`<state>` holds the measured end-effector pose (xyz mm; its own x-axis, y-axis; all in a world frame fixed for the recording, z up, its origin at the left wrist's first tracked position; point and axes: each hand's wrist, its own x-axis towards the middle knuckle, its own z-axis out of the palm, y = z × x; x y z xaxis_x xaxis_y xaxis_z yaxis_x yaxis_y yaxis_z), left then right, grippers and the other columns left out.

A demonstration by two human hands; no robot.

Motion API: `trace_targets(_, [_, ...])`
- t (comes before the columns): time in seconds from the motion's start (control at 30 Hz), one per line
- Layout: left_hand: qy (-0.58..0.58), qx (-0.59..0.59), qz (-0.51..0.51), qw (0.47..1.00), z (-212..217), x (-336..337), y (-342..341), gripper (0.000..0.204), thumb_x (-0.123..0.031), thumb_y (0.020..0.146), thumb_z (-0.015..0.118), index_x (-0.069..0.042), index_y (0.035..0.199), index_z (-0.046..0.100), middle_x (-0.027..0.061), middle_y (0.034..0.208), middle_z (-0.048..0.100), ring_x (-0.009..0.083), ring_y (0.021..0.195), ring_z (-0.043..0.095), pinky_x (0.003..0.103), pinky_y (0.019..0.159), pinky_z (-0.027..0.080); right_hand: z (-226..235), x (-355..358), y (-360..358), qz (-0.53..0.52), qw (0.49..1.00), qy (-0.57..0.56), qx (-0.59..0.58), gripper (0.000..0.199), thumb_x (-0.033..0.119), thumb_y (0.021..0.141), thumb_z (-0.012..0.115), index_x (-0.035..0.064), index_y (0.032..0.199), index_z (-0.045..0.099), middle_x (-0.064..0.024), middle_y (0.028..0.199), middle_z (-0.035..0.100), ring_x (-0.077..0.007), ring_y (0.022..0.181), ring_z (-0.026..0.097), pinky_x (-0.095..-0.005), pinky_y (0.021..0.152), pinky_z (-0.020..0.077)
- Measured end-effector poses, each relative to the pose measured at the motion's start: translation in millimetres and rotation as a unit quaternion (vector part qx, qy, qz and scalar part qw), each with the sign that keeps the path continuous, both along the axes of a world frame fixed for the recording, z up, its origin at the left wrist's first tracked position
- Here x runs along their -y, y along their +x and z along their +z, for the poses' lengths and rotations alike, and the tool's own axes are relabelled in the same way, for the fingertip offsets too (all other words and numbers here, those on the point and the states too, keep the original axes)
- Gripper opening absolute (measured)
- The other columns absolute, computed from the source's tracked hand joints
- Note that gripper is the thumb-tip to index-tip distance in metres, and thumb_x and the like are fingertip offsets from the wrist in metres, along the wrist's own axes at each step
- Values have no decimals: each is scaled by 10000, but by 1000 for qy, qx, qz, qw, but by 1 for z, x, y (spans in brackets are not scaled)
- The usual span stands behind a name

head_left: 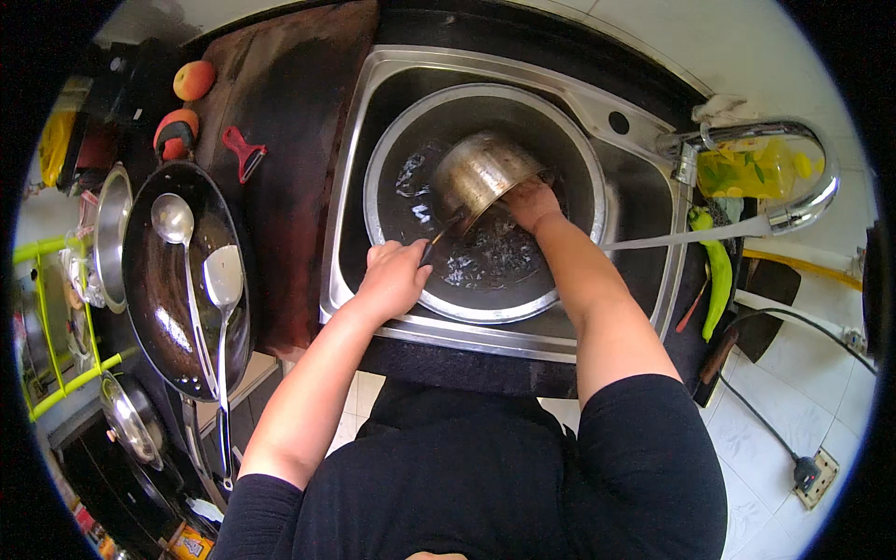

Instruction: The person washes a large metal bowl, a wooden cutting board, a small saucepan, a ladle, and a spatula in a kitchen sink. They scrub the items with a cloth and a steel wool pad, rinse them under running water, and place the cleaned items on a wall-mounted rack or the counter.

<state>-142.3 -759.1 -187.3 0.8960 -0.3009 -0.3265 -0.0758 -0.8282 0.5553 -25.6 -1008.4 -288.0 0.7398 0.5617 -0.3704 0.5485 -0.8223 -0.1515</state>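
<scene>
My left hand is closed round the thin dark handle of a worn metal saucepan. The saucepan lies tipped on its side in a large round metal basin, its mouth turned toward my right arm. Reaching into that mouth is my right hand; the pan's rim and wall hide its fingers. Rippling water partly fills the basin, which sits inside a steel sink. From the curved chrome tap at the right, a stream of water runs toward the basin's right edge.
A dark wok at the left holds a ladle and a spatula. Behind it are two apples and a red peeler by a dark board. Right of the sink lies a long green vegetable.
</scene>
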Motion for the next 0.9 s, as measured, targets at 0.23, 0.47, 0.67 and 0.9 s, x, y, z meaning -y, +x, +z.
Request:
trace_targets(0.23, [35, -76, -6, 996, 2, 11, 10, 405, -253, 842, 504, -5, 1162, 483, 223, 887, 593, 355, 918, 535, 417, 855, 338, 7, -70, -49, 67, 957, -185, -215, 469, 229, 834, 414, 44, 1265, 418, -185, 1297, 401, -298, 1208, 375, -373, 1025, 254])
trace_targets(0.47, [29, -93, -6, 995, -3, 15, 15, 381, -239, 861, 472, 14, 1147, 461, 252, 879, 596, 391, 887, 547, 434, 838, 343, -3, -15, -25, -11, 989, -103, -107, 406, 208, 868, 387, 100, 1251, 462, -130, 1313, 416, -296, 1223, 357, -356, 1033, 262])
trace_targets(0.67, [14, -114, -10, 993, -7, 18, 20, 389, -284, 879, 439, -6, 1150, 454, 226, 827, 616, 374, 827, 582, 431, 813, 374, -28, 5, -13, -30, 990, -131, 35, 475, 193, 862, 376, 127, 1333, 355, -109, 1397, 295, -286, 1284, 265, -341, 1063, 209])
trace_targets(0.9, [3, -157, 17, 987, -7, 18, 20, 425, -292, 874, 445, 8, 1174, 423, 238, 849, 615, 391, 836, 580, 423, 811, 398, -36, -60, -39, -219, 921, 233, -223, 428, 222, 827, 452, 90, 1234, 473, -192, 1238, 457, -328, 1162, 410, -368, 994, 308])
